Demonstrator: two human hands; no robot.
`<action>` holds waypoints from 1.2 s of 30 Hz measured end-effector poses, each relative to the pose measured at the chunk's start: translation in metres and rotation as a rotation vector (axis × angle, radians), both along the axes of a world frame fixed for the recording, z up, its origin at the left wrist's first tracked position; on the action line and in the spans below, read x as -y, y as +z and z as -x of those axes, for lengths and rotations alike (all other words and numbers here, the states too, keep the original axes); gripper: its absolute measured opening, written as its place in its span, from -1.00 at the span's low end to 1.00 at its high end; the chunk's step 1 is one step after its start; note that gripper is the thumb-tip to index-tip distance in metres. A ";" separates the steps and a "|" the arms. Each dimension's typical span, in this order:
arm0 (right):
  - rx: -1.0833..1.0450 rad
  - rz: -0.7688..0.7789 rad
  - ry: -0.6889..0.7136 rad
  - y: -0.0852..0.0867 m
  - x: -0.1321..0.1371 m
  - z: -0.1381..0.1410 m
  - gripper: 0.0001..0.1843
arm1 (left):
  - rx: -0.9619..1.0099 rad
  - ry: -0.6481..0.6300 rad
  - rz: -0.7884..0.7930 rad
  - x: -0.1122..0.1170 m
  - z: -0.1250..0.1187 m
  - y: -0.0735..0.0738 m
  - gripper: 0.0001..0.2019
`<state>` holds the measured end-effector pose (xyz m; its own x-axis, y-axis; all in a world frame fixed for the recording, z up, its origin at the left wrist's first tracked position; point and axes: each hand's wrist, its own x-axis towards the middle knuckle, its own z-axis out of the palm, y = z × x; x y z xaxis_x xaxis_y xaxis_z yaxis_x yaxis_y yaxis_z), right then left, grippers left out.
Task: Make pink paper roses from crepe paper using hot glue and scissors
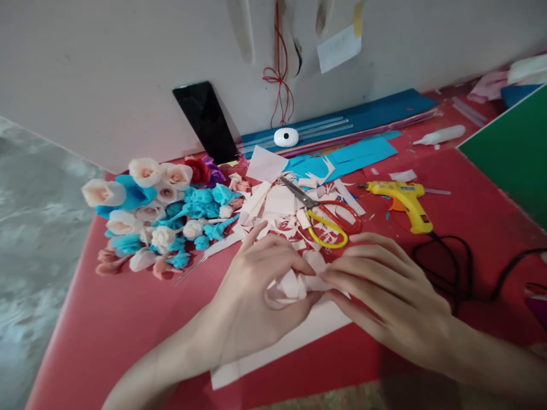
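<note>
My left hand [265, 290] curls around a bundle of pale pink paper petals [290, 285], its thumb and fingers closed on them. From the right, the fingertips of my right hand [384, 290] pinch the edge of the same petals. Beneath both hands lies a pale paper sheet [256, 359]. Just beyond the fingers, scissors [318, 208] with one red and one yellow handle rest on pale paper scraps [273, 202]. The inner side of the petals is partly covered by my fingers.
Paper flowers [166, 210] in white, blue, pink, red and purple are heaped at left. A yellow glue gun [401, 199] with a black cord [457, 273] lies right. A black phone [207, 122] leans on the wall; a white case [286, 136] sits near blue paper [363, 156].
</note>
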<state>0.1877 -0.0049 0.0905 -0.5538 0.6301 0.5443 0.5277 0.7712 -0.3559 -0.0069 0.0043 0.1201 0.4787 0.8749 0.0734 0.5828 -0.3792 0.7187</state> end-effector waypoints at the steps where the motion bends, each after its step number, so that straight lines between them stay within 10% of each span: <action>1: -0.002 -0.007 -0.001 0.000 0.000 0.000 -0.83 | 0.002 0.000 -0.003 0.000 0.000 0.000 -0.94; 25: 0.143 -0.181 0.135 0.005 0.006 -0.009 -0.74 | 0.062 0.017 0.023 -0.001 -0.001 0.003 -0.94; 36: -0.017 0.047 -0.101 0.017 0.001 -0.011 -0.95 | -0.040 -0.002 -0.051 -0.001 0.002 -0.002 -0.89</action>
<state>0.1985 -0.0063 0.1073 -0.4768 0.7073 0.5218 0.5959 0.6966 -0.3996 -0.0084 0.0049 0.1185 0.4838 0.8696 0.0989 0.6101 -0.4162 0.6742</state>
